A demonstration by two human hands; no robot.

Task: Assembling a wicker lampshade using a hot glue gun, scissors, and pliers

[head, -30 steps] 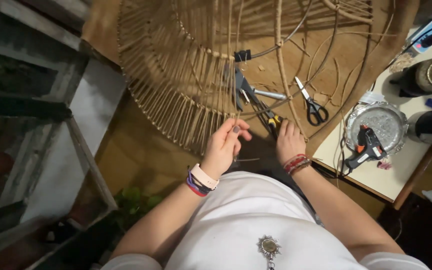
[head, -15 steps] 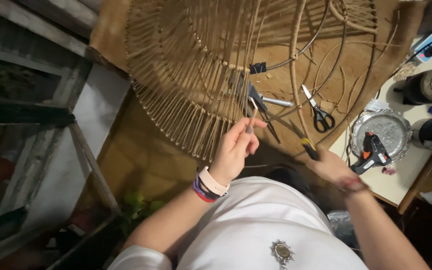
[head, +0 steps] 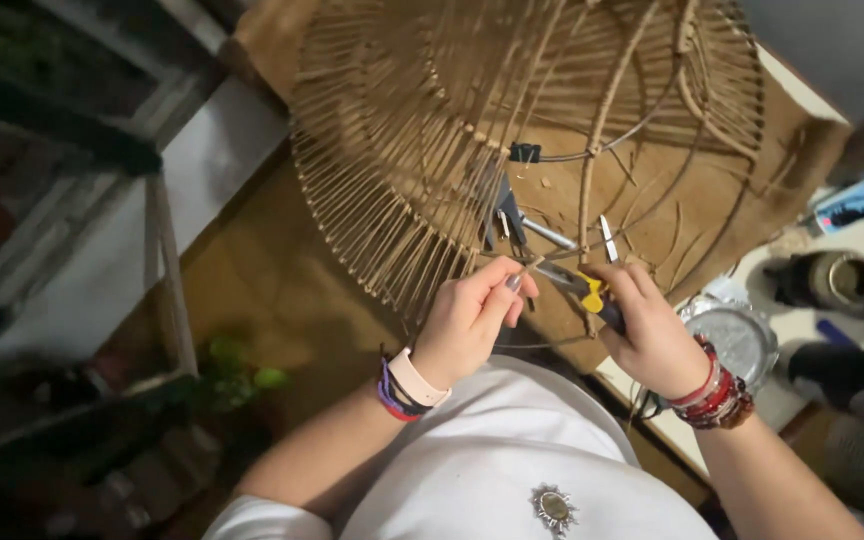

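gripping yellow-handled pliers [head: 584,290], the right hand [head: 652,335] points their tip at the rim of a big wicker frame [head: 472,130] lying on the bench [head: 712,200]; the left hand [head: 472,320] pinches a thin strand there, fingers closed.

Frame: your large round tan frame of wound matt fibre cord [head: 422,150], rough.
Pliers: beside its rim, your yellow-handled pliers [head: 577,288], glossy plastic grips, dull metal jaws.
Tabletop: under the frame, brown matt wooden tabletop [head: 752,200].
Tin: right of the frame, shiny round metal tin [head: 742,340].
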